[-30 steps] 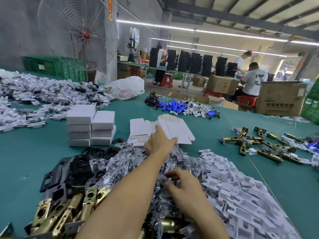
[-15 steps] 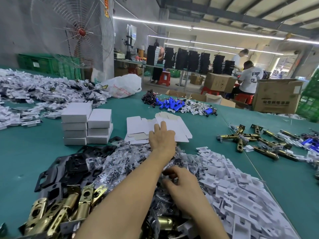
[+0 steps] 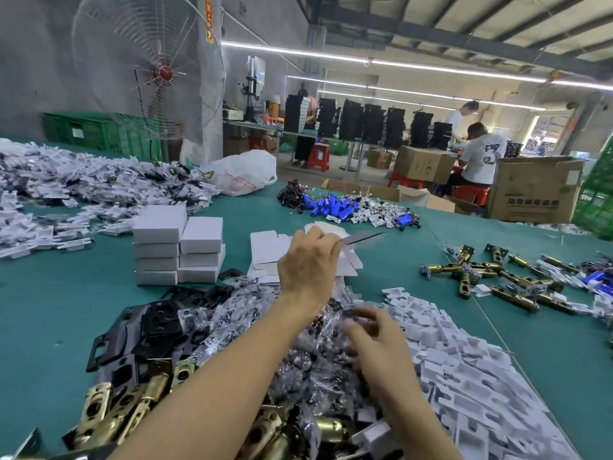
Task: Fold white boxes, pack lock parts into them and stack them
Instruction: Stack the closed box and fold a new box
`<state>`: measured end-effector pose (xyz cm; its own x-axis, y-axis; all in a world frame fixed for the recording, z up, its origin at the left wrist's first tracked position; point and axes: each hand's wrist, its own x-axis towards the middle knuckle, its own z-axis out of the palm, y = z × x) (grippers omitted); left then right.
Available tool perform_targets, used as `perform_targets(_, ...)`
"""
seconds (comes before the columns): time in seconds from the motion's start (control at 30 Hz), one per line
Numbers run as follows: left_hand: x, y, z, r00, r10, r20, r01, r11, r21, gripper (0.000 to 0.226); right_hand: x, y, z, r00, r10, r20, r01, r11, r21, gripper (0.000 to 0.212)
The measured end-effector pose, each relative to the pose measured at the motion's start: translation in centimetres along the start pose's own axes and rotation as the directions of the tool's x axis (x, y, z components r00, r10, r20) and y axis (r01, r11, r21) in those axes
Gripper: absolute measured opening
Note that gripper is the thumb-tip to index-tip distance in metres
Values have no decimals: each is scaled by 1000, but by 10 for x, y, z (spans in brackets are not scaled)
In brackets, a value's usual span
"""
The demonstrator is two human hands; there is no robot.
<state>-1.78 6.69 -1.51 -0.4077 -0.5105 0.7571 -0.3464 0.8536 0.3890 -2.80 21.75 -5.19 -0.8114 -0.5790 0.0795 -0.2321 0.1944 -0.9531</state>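
The teal bench [image 3: 49,310] carries heaps of loose lock parts: white plastic pieces [image 3: 464,376] at the right, clear bagged parts [image 3: 298,376] in the middle, and black plates [image 3: 149,327] and brass latches [image 3: 126,410] at the left, the latches cut off by the bottom edge. Beyond the bench an open cardboard carton [image 3: 534,194] hides its contents. Two stacks of folded white boxes [image 3: 179,247] stand closed, their contents unseen. Just beside them lie flat box blanks [image 3: 265,250]. The left hand [image 3: 308,267] pinches one raised blank [image 3: 361,238]. The right hand [image 3: 378,343] is blurred over the bagged parts, and its grip cannot be told.
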Motion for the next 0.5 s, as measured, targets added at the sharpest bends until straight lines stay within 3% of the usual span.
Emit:
perform_targets(0.07,-4,9,-18,996,-18,-91,9,995,-97,27,2,-6,-4,996,46,-79,-31,983,181,26)
perform_targets(0.1,-5,13,-25,997,-62,-52,53,985,-164,30,3,-10,-5,994,63,-90,-39,967,254,35)
perform_targets(0.17,-8,20,-35,966,-142,217,195,951,-242,34,4,-15,-6,993,85,-81,-47,922,383,52)
perform_targets(0.2,-7,23,-40,912,-149,383,256,935,-246,33,4,-18,-7,993,88,-83,-44,904,425,60)
perform_targets(0.3,-10,27,-58,757,-44,652,304,907,-292,28,6,-19,-12,990,57,-126,-1,915,403,86)
perform_targets(0.4,-14,28,-72,684,51,727,291,895,-337,20,5,-21,-18,988,33,-149,24,930,368,102)
perform_targets(0.5,-19,27,-78,668,168,725,278,848,-452,20,6,-20,-20,986,50,-160,10,933,359,113)
